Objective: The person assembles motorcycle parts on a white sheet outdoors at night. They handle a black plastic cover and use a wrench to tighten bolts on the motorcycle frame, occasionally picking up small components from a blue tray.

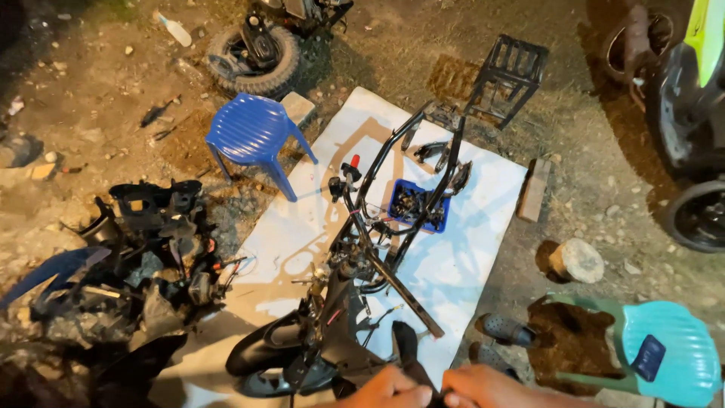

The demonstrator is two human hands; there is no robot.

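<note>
Black strap (pixel 404 349) — pinched by left hand (pixel 389 391) and right hand (pixel 483 387), both closed; rising straight ahead toward frame (pixel 393 219).

Harsh artificial light falls from above on a night scene, brightest on the white sheet (pixel 468 257), which glares almost to washout. The frame (pixel 400 219) casts soft brownish shadows across it. The ground dims toward the edges, and the upper left corner goes near black. The blue stool (pixel 253 132) stays sharp; the hands (pixel 445 389) at the bottom edge look slightly soft. Wide-angle stretch shows at the corners.
</note>
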